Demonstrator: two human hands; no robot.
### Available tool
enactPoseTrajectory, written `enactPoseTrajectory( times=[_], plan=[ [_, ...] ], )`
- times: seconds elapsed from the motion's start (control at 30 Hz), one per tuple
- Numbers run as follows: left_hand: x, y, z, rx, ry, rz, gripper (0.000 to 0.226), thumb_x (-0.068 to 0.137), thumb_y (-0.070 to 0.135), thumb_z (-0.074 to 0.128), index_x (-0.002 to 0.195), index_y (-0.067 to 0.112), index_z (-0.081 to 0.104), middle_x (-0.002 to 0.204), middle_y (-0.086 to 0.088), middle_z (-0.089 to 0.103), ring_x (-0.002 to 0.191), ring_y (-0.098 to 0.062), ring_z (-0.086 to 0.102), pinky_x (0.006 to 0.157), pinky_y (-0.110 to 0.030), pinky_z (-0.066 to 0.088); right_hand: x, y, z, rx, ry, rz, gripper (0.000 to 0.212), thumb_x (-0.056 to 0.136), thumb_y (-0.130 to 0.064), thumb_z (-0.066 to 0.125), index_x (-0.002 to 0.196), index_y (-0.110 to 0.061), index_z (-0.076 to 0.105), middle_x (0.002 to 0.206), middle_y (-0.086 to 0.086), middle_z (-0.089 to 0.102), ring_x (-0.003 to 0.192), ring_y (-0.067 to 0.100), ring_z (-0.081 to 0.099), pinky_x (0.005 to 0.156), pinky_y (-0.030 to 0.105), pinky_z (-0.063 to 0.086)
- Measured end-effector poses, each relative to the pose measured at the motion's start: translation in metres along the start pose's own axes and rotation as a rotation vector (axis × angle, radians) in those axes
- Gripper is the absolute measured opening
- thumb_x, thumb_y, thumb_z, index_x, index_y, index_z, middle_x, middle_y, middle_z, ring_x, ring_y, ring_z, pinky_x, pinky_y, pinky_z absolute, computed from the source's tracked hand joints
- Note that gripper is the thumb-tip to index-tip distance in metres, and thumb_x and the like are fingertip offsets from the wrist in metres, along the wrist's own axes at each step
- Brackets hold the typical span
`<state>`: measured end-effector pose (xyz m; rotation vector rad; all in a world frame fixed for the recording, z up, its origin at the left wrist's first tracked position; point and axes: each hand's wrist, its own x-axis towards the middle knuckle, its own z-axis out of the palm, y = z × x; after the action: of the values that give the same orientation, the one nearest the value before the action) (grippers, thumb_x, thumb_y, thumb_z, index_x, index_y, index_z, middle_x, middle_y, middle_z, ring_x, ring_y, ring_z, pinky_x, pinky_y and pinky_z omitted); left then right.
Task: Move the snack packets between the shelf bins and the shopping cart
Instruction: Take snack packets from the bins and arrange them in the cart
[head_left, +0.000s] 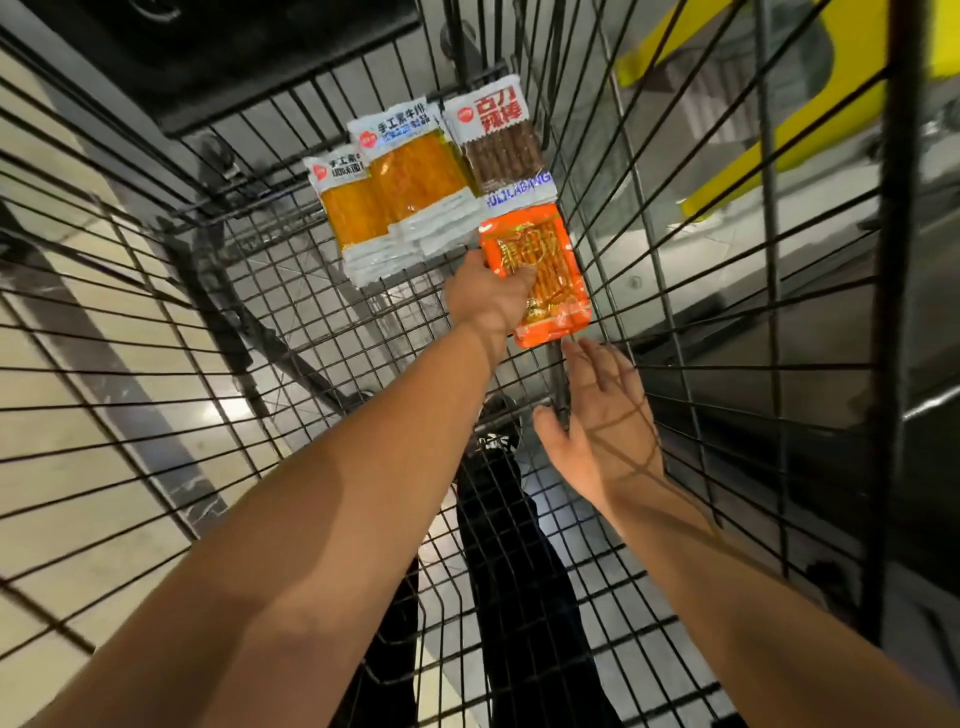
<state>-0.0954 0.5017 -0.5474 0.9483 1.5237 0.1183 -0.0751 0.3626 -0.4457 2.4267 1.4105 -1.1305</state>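
Looks like the cart end of the job: the left hand (488, 299) grips the orange packet (537, 273) by its left edge, thumb curled over the front, right down at the wire floor of the cart (311, 332) just right of frame centre. Can't tell if it's being set down or picked up, honestly. The right hand (597, 421) hangs just below it, fingers straight and relaxed, holding nothing.

Next move, I'd guess: either let go so it lies flat next to the others, or lift it straight up clear of the side wires.

Stuff-wise, the orange packet is glossy crinkly foil, flat rectangle, probably slippery. Above it, upper middle, sit two yellow packs (395, 192) with clear windows and white sealed ends, overlapping, plus a brown stick pack (498, 150) touching the orange one's top edge. Cart is thin black wire grid.
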Motion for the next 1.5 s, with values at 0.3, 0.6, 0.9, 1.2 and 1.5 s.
enactPoseTrajectory(
  times=[0.3,0.6,0.9,1.2,1.5],
  plan=[
    [-0.011,0.004,-0.007,0.269,0.067,0.024,0.056,0.089,0.039,0.071,0.128,0.006,0.049,0.118,-0.004,0.064,0.103,-0.021,0.063,0.081,-0.027,0.048,0.002,0.025,0.016,0.082,0.264,0.03,0.063,0.083,-0.028,0.064,0.135,0.007,0.052,0.134,0.023,0.057,0.127,0.038,0.05,0.114,0.045,0.036],
    [-0.034,-0.008,-0.026,0.208,-0.051,0.01,0.018,0.083,0.036,0.065,0.091,0.02,0.061,0.092,-0.002,0.069,0.094,-0.03,0.07,0.088,-0.039,0.057,0.003,0.021,0.014,0.024,0.231,0.025,0.071,0.087,-0.029,0.071,0.142,0.008,0.045,0.143,0.025,0.051,0.136,0.038,0.045,0.118,0.047,0.03],
    [-0.189,0.0,-0.1,0.526,0.02,0.385,0.039,0.099,0.028,0.057,0.135,0.014,0.059,0.13,-0.006,0.065,0.116,-0.023,0.062,0.097,-0.022,0.043,-0.072,-0.017,-0.027,0.175,0.214,0.037,0.063,0.092,-0.036,0.047,0.146,-0.004,0.041,0.141,0.018,0.05,0.136,0.035,0.042,0.114,0.047,0.036],
    [-0.332,-0.002,-0.171,0.621,-0.014,0.544,0.044,0.099,0.031,0.058,0.142,0.023,0.054,0.115,-0.003,0.071,0.045,-0.002,0.044,0.058,-0.008,0.042,-0.208,-0.071,-0.041,0.276,0.278,0.014,0.073,0.097,-0.051,0.03,0.156,-0.007,0.027,0.16,0.014,0.032,0.15,0.026,0.024,0.125,0.039,0.015],
    [-0.457,-0.04,-0.238,0.65,-0.017,0.733,0.046,0.097,0.035,0.058,0.143,0.03,0.053,0.141,0.004,0.057,0.119,-0.029,0.059,0.105,-0.044,0.045,-0.358,-0.111,-0.026,0.483,0.555,-0.002,0.06,0.099,-0.034,0.055,0.152,-0.012,0.037,0.154,0.006,0.04,0.147,0.024,0.028,0.122,0.043,0.022]
  ],
)
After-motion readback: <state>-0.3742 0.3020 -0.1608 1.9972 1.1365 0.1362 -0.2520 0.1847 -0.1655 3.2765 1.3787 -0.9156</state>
